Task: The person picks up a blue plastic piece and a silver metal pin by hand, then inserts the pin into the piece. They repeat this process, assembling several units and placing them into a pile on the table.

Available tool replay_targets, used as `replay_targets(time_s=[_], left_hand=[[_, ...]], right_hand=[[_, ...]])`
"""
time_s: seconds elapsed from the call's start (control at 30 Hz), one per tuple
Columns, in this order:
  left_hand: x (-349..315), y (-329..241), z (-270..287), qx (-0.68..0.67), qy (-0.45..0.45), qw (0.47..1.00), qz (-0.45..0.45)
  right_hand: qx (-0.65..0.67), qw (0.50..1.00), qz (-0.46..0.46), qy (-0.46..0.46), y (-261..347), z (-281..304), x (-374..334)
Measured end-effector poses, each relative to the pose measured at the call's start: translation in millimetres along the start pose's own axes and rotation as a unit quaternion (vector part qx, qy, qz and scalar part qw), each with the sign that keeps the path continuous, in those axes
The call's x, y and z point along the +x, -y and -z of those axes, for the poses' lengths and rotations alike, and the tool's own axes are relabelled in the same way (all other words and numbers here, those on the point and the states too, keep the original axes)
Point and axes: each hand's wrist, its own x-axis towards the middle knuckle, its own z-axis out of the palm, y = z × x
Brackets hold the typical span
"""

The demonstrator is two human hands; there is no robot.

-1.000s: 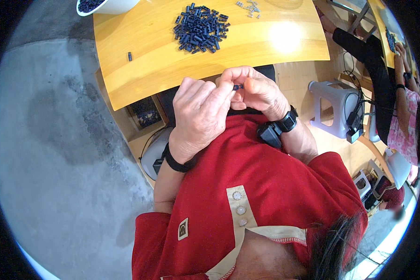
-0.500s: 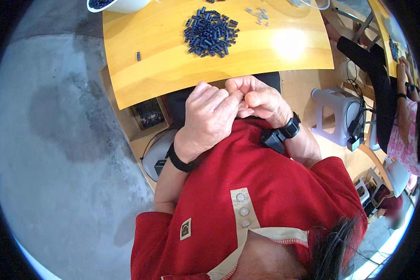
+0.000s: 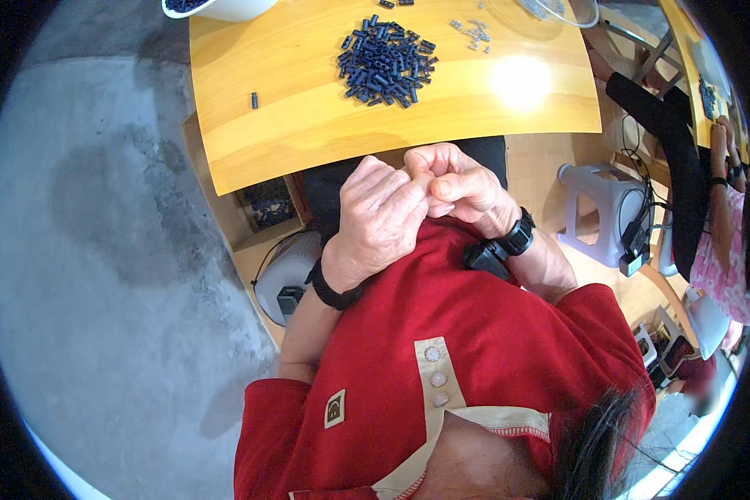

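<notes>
My left hand (image 3: 377,212) and my right hand (image 3: 468,190) meet in front of my red shirt, just off the near edge of the table. Both are closed, fingertips pressed together in a pinch. Whatever lies between the fingers is hidden. Beyond them, a pile of small dark blue tubular plastic pieces (image 3: 386,65) rests on the yellow wooden table (image 3: 292,112). One such piece (image 3: 255,101) stands apart at the left. Several tiny clear parts (image 3: 475,35) are scattered right of the pile.
A white bowl (image 3: 233,8) of dark pieces sits at the far left table edge, a clear round container (image 3: 587,15) at the far right. A pale plastic stool (image 3: 612,204) with black cables is to the right. Farther right, another person's arm (image 3: 719,154) reaches over another table.
My hands remain pinched together, with slight finger movement and a small shift downward of the left hand. The table appears slightly farther right and down in the view.
</notes>
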Motion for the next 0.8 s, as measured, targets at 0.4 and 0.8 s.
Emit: replay_targets(time_s=[0.4, 0.8], left_hand=[[-7.7, 7.9, 3.0, -0.004, -0.012, 1.000, 0.020], [-8.2, 5.7, -2.2, -0.005, -0.006, 1.000, 0.008]], right_hand=[[-0.008, 0.996, -0.052, -0.071, 4.0, -12.2, 4.6], [0.006, 0.998, -0.051, -0.026, -2.1, 2.4, 3.9]])
